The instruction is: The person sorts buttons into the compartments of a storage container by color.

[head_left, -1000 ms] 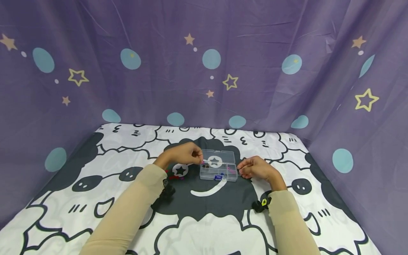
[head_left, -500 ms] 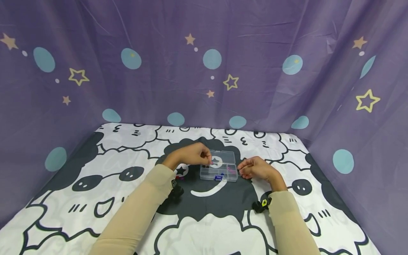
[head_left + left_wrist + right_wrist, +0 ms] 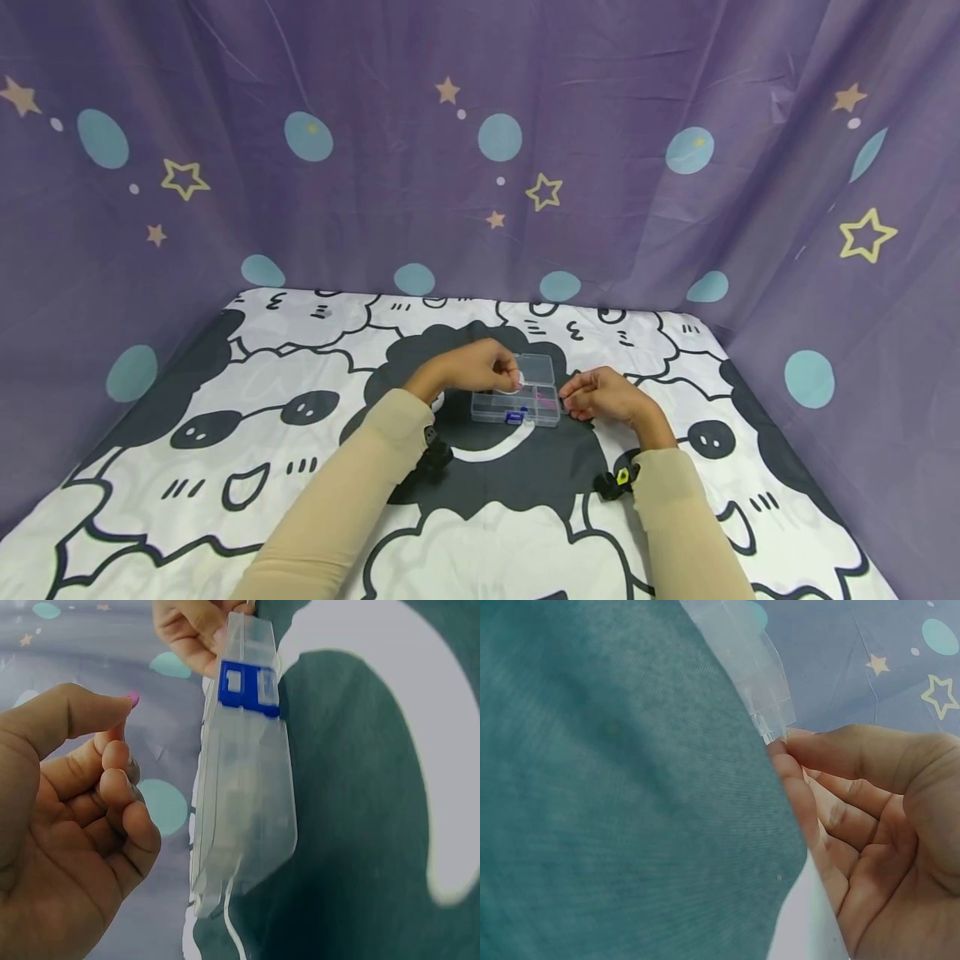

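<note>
A clear plastic compartment box [image 3: 495, 408] with a blue latch [image 3: 514, 417] lies on the dark patch of the cloth, its lid [image 3: 537, 368] tipped back. Over its rear left part hangs my left hand [image 3: 480, 365], palm down in the head view. Thumb and index finger pinch a small pink piece [image 3: 133, 698], too small to tell its kind. My right hand [image 3: 603, 395] stays at the box's right side; in the right wrist view its thumb and finger pinch the corner [image 3: 769, 731]. Pink bits [image 3: 545, 400] and a blue bit [image 3: 523, 409] sit in the compartments.
The cloth [image 3: 480, 550] carries printed cartoon sheep in white and black. Behind it hangs a purple curtain [image 3: 405, 200] with stars and ovals. The left forearm and wrist band cover the area left of the box.
My left hand has moved to the right across the box, carrying the pink piece, and now covers part of the lid. My right hand and the box have stayed put.
</note>
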{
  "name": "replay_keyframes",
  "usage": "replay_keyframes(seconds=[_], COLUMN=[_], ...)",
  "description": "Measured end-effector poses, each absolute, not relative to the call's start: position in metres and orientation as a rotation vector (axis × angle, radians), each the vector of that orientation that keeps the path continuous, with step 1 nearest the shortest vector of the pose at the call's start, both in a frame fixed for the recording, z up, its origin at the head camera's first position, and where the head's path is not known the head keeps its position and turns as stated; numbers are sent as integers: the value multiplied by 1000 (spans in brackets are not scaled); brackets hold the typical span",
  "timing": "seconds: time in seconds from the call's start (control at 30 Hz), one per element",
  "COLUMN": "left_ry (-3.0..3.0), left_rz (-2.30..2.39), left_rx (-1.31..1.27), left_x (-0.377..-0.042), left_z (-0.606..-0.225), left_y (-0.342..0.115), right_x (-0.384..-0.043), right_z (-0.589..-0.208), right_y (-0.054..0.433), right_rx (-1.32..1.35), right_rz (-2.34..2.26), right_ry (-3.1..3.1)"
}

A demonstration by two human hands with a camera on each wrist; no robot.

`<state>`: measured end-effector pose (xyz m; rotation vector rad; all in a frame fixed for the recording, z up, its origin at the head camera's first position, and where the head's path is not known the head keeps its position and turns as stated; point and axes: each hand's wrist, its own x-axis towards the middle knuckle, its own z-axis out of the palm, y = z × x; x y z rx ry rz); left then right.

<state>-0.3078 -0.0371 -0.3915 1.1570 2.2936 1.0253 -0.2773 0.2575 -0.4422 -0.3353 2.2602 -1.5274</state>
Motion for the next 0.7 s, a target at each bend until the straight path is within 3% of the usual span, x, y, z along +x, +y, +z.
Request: replay_keyframes(seconds=[0.7], left_ry=[2383], left_rz=[948], left_rx=[1219], left_x=[-309], left_z=[-399], left_y=[4], right_x=[-278], right_z=[-443], right_y=[258], right_rx=[-326], right_rz=[-1517], right_ry=[2252])
